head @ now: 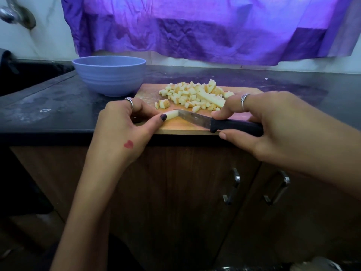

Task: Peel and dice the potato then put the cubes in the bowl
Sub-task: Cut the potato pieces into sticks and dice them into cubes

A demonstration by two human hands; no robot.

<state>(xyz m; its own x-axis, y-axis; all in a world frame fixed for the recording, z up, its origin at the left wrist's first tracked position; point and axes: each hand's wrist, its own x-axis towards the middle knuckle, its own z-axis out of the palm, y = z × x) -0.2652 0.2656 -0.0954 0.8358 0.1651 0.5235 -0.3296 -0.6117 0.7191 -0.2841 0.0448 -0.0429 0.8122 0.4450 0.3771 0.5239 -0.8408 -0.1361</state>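
A wooden cutting board (pixel 150 94) lies on the dark counter. On it sits a pile of pale potato cubes (pixel 187 95) with a long potato strip (pixel 212 98) across them. My left hand (pixel 125 122) pinches another potato strip (pixel 172 115) flat on the board's near left part. My right hand (pixel 273 122) grips the black handle of a knife (pixel 234 127); the blade tip touches the end of the held strip. A pale blue bowl (pixel 109 75) stands just behind the board's left end; I cannot see inside it.
The black counter (pixel 48 106) ends in an edge right under my wrists. A sink recess (pixel 25 75) and a tap (pixel 13 14) are at far left. A purple cloth (pixel 195 30) hangs on the back wall. Wooden cabinet doors with metal handles (pixel 232 186) are below.
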